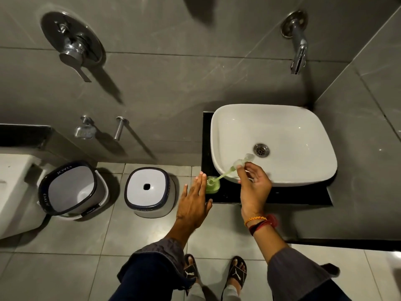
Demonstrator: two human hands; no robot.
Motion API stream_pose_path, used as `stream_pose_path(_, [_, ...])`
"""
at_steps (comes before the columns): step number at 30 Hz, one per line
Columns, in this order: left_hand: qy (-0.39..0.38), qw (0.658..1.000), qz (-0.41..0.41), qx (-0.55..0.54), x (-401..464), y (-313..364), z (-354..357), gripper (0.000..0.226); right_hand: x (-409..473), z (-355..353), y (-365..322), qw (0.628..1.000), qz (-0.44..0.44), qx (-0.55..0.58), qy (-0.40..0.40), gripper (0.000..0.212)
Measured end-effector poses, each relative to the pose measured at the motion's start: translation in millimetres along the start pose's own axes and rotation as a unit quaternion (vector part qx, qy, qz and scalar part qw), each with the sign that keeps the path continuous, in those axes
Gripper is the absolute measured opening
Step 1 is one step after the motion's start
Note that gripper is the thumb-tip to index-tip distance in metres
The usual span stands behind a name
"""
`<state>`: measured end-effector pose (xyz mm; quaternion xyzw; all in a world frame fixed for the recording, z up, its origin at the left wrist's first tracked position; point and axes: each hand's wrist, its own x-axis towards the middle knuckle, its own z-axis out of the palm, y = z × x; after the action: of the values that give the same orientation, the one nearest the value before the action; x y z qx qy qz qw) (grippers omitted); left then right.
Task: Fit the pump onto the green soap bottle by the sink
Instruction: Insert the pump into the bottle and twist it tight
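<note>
A small green soap bottle (212,185) stands upright on the black counter (282,195), left of the white sink (275,127), with its neck uncapped. My right hand (253,187) pinches the clear pump head (242,161) above the sink's front rim. The pump's green-tinted tube (223,175) slants down and left, its tip at the bottle's mouth. My left hand (194,203) hovers flat with fingers apart just left of the bottle, holding nothing; I cannot tell whether it touches it.
A wall tap (298,42) hangs over the sink. On the tiled floor to the left sit a white stool (149,192) and a white bucket (71,190). A toilet edge (13,192) is at far left. My sandalled feet (214,272) are below.
</note>
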<state>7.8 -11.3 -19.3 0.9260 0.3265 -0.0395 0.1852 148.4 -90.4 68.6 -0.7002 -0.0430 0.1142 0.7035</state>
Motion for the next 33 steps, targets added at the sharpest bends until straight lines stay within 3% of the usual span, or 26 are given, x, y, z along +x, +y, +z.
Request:
stream_pose_path(11, [-0.003, 1.000, 0.000, -0.017, 0.5, -1.1, 0.0, 0.083, -10.8, 19.1, 29.6, 0.983, -0.078, -0.140, -0.095, 0.027])
stream_pose_path(19, [-0.008, 1.000, -0.001, -0.019, 1.5, -1.0, 0.5, 0.084, -22.2, 22.7, 47.4, 0.920, -0.110, -0.336, -0.169, 0.019])
stream_pose_path(23, [0.003, 1.000, 0.002, -0.019, 1.6, -2.4, 0.8, 0.084, -24.7, 15.4, 45.5, 0.901, -0.101, -0.396, -0.143, 0.026])
stream_pose_path(26, [0.007, 1.000, 0.003, -0.021, 1.0, -3.7, 1.3, 0.084, -17.8, 12.2, 37.3, 0.896, -0.159, -0.382, -0.162, 0.039])
stream_pose_path(30, [0.005, 1.000, 0.003, -0.023, 0.9, -2.5, 1.4, 0.080, -0.6, 25.6, 23.7, 0.833, -0.187, -0.409, -0.321, 0.059])
stream_pose_path(33, [0.006, 1.000, 0.001, -0.019, 0.5, -1.4, 1.0, 0.079, 7.1, 36.9, 19.6, 0.774, -0.195, -0.478, -0.365, 0.031])
